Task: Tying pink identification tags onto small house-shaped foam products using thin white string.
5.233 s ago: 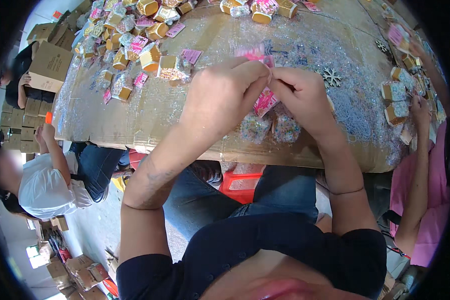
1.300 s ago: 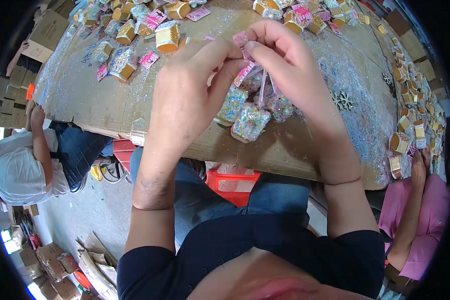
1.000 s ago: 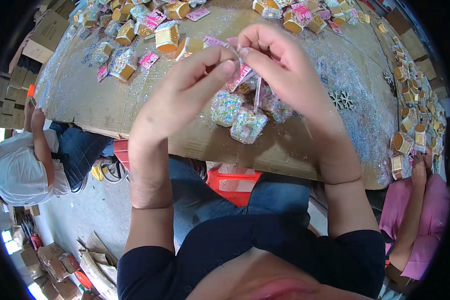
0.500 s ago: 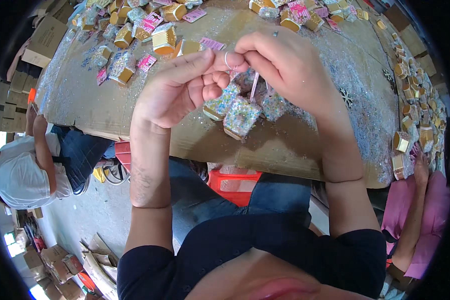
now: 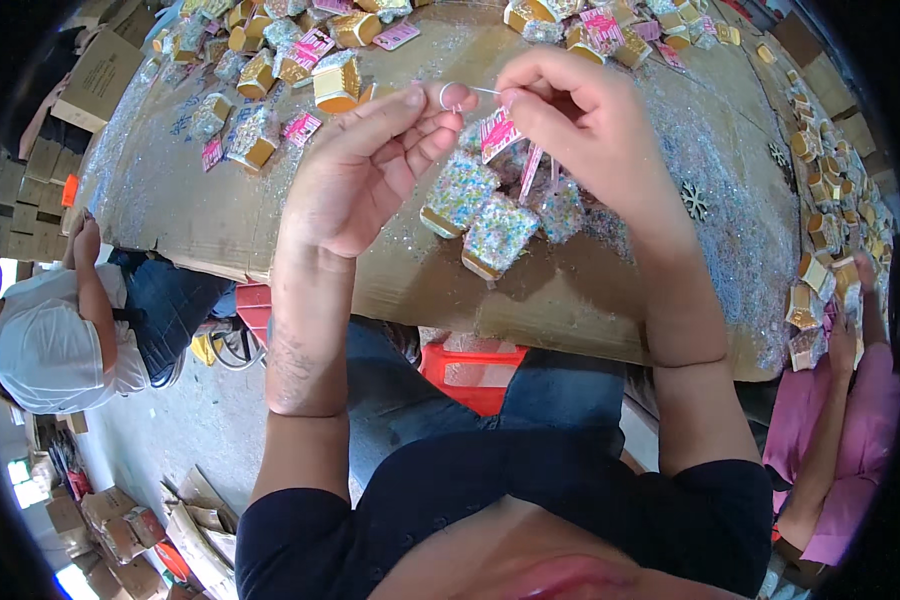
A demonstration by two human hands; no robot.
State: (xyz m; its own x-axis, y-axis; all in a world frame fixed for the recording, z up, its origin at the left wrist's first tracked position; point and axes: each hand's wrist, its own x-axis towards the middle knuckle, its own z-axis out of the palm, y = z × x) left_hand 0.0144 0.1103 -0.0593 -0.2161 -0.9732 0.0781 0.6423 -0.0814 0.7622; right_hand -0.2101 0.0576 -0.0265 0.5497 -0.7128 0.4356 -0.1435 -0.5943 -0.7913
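The right hand point(image 5: 592, 130) pinches white string point(image 5: 484, 91) between thumb and forefinger; the string loops round one finger of the loosely spread left hand point(image 5: 360, 190). Pink tag point(image 5: 497, 135) and glitter-coated ornaments point(image 5: 499, 237) sit below the fingertips.

Thin white string point(image 5: 484, 90): looped round left hand point(image 5: 355, 190) fingertip, taut toward 3 o'clock. Pink tag point(image 5: 497, 136): tilted, 12 o'clock of bunch. Glittery gold-sided ornaments point(image 5: 500, 236): bunched, at 10, 6, 3 o'clock; resting or hanging unclear.
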